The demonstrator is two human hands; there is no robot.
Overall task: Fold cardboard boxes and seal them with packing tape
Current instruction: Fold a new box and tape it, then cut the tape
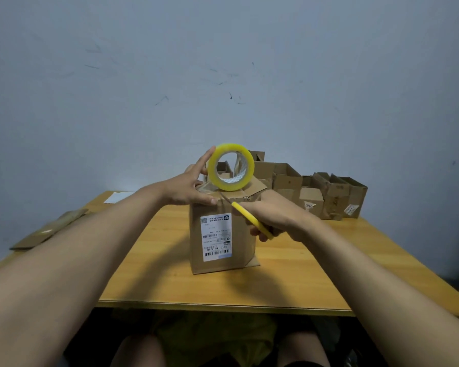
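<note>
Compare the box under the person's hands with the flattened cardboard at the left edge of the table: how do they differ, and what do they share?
The box stands upright and folded into shape; the flattened cardboard lies flat.
The box sits mid-table; the flattened cardboard lies at the left edge.
The box is being handled: the left hand touches its top and the tape roll, and the right hand holds yellow-handled scissors beside it. No hand touches the flattened cardboard.
Both are brown cardboard.

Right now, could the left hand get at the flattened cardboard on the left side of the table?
Probably yes, but not freely: the left hand is steadying the tape roll on the box. Nothing lies between it and the flattened cardboard; it would have to let go first.
</note>
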